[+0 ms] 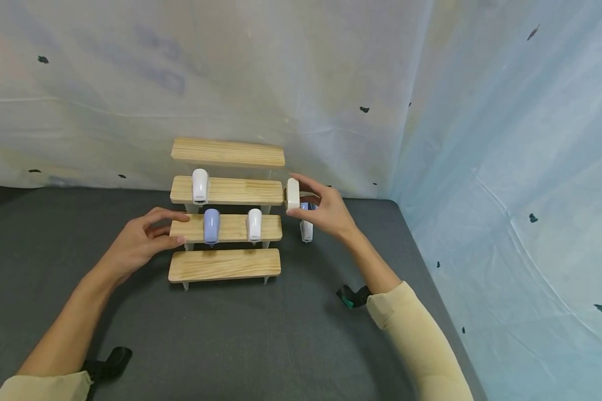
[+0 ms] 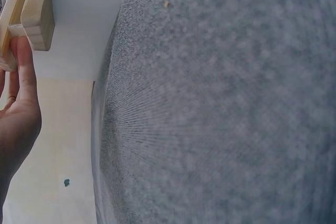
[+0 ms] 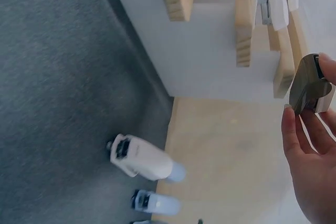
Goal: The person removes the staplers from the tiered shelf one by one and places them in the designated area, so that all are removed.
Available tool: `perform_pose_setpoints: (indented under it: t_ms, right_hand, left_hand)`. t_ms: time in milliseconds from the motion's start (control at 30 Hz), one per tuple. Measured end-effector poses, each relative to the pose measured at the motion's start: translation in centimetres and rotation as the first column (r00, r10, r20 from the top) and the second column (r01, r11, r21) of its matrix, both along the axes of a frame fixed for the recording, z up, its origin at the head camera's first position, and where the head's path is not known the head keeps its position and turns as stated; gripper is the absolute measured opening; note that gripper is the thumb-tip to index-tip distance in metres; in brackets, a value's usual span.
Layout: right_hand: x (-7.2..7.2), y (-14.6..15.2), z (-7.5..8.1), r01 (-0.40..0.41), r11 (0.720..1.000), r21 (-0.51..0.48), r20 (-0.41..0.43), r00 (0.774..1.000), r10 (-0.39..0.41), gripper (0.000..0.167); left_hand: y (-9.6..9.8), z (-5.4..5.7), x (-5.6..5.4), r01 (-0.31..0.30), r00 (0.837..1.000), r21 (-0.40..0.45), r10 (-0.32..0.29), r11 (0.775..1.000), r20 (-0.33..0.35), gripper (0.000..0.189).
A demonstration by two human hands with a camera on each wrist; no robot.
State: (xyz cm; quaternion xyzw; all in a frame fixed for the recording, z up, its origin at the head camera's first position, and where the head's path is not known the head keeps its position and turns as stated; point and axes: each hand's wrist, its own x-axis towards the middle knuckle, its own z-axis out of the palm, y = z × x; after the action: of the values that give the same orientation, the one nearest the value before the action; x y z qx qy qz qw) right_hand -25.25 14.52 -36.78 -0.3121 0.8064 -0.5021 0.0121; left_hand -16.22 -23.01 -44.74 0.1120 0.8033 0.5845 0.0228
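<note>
Hands (image 1: 136,240) (image 1: 331,210) hold — left, shelf edge (image 1: 178,228); right, white object (image 1: 293,194).

A dark grey tabletop (image 1: 231,345) carries a stepped wooden rack (image 1: 224,264) of four pale boards. The second board from the top (image 1: 251,192) bears a white stapler (image 1: 200,185) near its left end; the third board down (image 1: 233,228) holds a lavender stapler (image 1: 212,224) and, towards its right end, another white stapler (image 1: 254,224). Right of the rack, a front white stapler (image 1: 307,231) rests directly on the tabletop, a bluish stapler (image 1: 305,206) just behind it (the right hand (image 1: 329,210) partly covers that one).
</note>
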Motion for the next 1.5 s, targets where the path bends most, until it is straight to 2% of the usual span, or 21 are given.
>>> perform_pose_setpoints:
  t_ms: [367, 567, 633, 867, 1100, 1300, 1500]
  right_hand:
    - [0.5, 2.1, -0.9, 0.081, 0.997, 0.008, 0.055, 0.995, -0.081, 0.072]
    - [2.4, 2.6, 0.7, 0.115, 0.992, 0.055, 0.047, 0.992, -0.117, 0.068]
    - [2.8, 2.8, 0.8, 0.128, 0.989, 0.079, 0.04, 0.991, -0.131, 0.068]
    - [2.8, 4.0, -0.3, 0.149, 0.985, 0.092, 0.028, 0.988, -0.152, 0.069]
    - [2.6, 5.3, -1.1, 0.147, 0.987, 0.066, 0.068, 0.986, -0.151, 0.069]
    - [2.4, 6.1, -2.0, 0.16, 0.982, 0.097, 0.098, 0.981, -0.169, 0.069]
    - [2.2, 6.9, -3.5, 0.145, 0.981, 0.127, 0.122, 0.979, -0.161, 0.07]
  left_hand:
    - [0.0, 0.3, 0.0, 0.0, 1.0, -0.008, 0.0, 1.0, 0.006, 0.044]
    - [0.1, 0.5, 0.0, 0.008, 1.0, 0.006, -0.008, 1.0, -0.001, 0.044]
    - [0.2, 0.5, 0.0, 0.006, 1.0, 0.005, -0.006, 1.0, 0.001, 0.044]
    - [0.1, 0.6, 0.0, 0.005, 1.0, -0.006, -0.005, 1.0, -0.003, 0.043]
    - [0.1, 0.7, 0.1, -0.001, 1.0, -0.018, 0.001, 1.0, -0.004, 0.043]
    - [0.0, 0.5, 0.3, 0.0, 1.0, -0.031, 0.0, 1.0, -0.002, 0.043]
    - [0.0, 0.2, 0.4, 0.008, 1.0, -0.019, -0.008, 1.0, -0.001, 0.043]
